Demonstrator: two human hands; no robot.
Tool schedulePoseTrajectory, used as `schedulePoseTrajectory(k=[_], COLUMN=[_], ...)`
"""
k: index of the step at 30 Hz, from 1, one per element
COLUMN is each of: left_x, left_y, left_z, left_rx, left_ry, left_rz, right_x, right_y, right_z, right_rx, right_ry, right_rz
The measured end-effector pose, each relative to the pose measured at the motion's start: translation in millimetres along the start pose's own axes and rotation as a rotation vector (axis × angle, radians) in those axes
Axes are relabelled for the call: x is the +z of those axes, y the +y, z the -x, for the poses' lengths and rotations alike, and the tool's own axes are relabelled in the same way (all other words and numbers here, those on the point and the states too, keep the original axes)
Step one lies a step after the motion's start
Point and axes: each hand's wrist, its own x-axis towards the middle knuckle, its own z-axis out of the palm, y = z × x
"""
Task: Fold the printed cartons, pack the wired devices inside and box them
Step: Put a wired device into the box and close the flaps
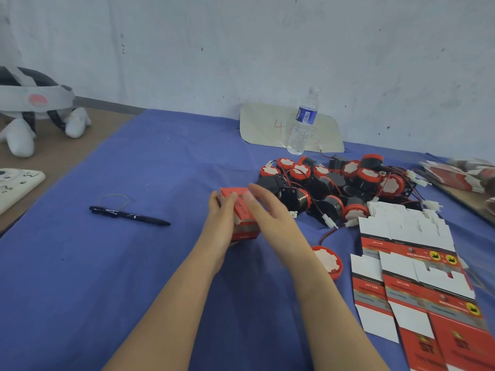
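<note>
- Head view: left hand (222,218) grips the folded red carton (242,219) mid-table, just left of the wired device pile (334,188); right hand (267,212) has straight fingers at the carton's side and grasps nothing.
- One-handed hold: the carton may tip or a flap may spring open.
- The right forearm passes by a loose wired device (328,259); a sweep could snag its wire.
</note>
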Motion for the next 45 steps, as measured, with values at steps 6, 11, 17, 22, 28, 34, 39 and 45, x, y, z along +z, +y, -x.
schedulePoseTrajectory(k=[6,11,17,22,28,34,39,45], left_x=[-3.3,-1.6,-0.5,0.4,2.6,4.1,4.1,24.9], left_y=[-1.0,-1.1,-2.9,-1.5,5.0,-2.1,-1.3,36.6], left_z=[0.1,-0.9,-1.9,0.8,2.1,0.8,3.7,25.8], left_rx=[-0.021,-0.025,-0.011,-0.015,-0.071,0.095,0.322,0.452], left_ry=[0.010,0.028,0.050,0.047,0.058,0.057,0.062,0.081], left_rz=[0.062,0.047,0.030,0.060,0.208,0.022,-0.163,-0.089], right_x=[-1.0,-2.4,-3.7,1.0,6.4,4.1,4.0,-2.1], right_y=[0.7,4.0,6.1,4.8,-2.8,7.3,2.6,-44.3], right_z=[2.5,2.0,1.2,2.4,5.5,1.2,0.4,19.2], right_rx=[-0.114,-0.163,-0.174,-0.153,0.015,0.060,0.074,-0.050], right_ry=[-0.082,-0.024,-0.055,-0.098,-0.107,-0.109,-0.037,0.031], right_rz=[0.379,0.517,0.523,0.405,-0.022,-0.059,-0.052,-0.073])
